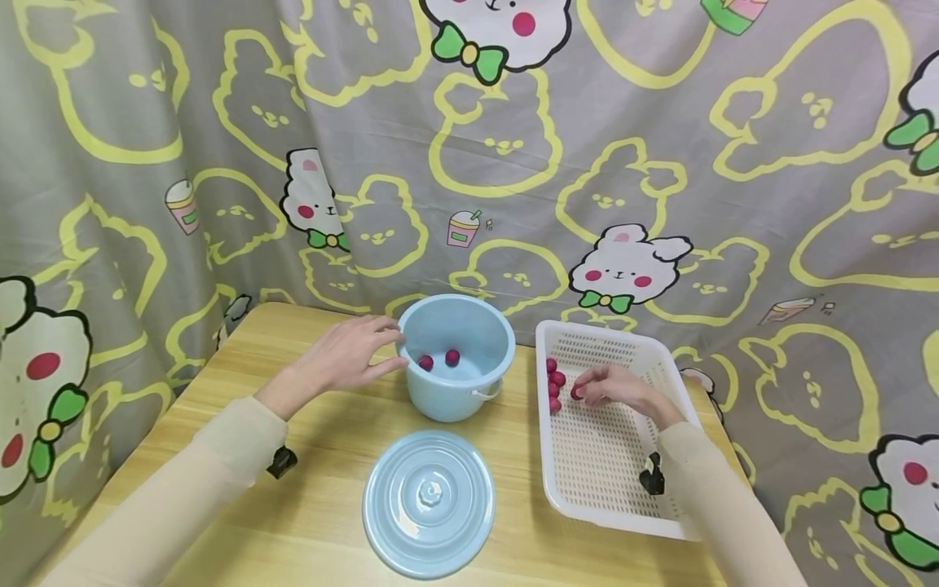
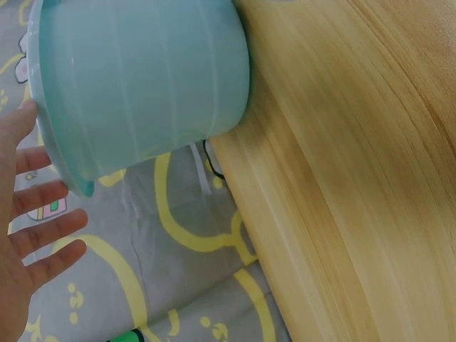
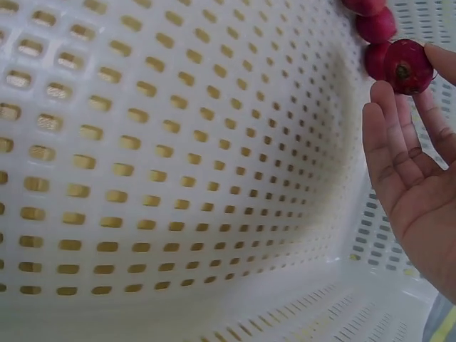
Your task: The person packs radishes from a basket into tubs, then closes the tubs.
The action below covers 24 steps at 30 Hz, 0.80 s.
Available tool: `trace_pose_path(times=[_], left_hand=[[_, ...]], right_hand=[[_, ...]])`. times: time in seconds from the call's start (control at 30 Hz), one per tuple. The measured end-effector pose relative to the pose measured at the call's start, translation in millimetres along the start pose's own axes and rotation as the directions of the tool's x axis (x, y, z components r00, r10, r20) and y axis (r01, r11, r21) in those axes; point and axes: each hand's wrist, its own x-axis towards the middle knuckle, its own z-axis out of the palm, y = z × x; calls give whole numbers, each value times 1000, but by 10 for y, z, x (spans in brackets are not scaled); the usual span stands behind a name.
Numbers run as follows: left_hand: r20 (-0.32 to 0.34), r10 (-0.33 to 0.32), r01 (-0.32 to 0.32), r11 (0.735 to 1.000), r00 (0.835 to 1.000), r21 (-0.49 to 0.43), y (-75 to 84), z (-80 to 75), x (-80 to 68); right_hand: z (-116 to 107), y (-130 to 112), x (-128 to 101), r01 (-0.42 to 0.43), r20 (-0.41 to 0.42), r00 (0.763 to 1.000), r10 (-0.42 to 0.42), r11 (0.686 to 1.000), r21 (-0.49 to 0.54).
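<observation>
My right hand [image 1: 614, 386] is inside the white basket [image 1: 544, 440], pinching a red radish [image 3: 406, 60] between thumb and fingertips. Several more radishes [image 3: 375, 27] lie along the basket's left side, right beside the held one. At the left rim of the light blue bucket [image 1: 447, 401] is my left hand [image 1: 352, 352], its fingers spread and nearly straight. In the left wrist view, the thumb and fingertips of that hand [image 2: 18, 285] are right at the rim. Two radishes [image 1: 452, 357] rest on the bucket's bottom.
A round blue lid [image 1: 429, 534] with a central knob lies on the wooden table [image 1: 315, 522] in front of the bucket. The bucket's white handle [image 1: 487, 393] hangs at its right front. Behind the table hangs a grey patterned curtain [image 1: 396, 139].
</observation>
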Motion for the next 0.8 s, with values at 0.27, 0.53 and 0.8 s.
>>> trace_pose_path(times=[0.27,0.53,0.8], left_hand=[[-15,12,-12,1000,1000,3,-13,6,10],[-9,6,-6,1000,1000,5,-11,2,24],[-4,1,-1,1000,1000,0,-6,-1,24]], right_hand=[[-92,-134,-56,35,6,999,-36,996,85],[-158,-322,-109,64,-12,998,-63,993,104],[-208,-478,-126,159,-19,987,-157,980,117]])
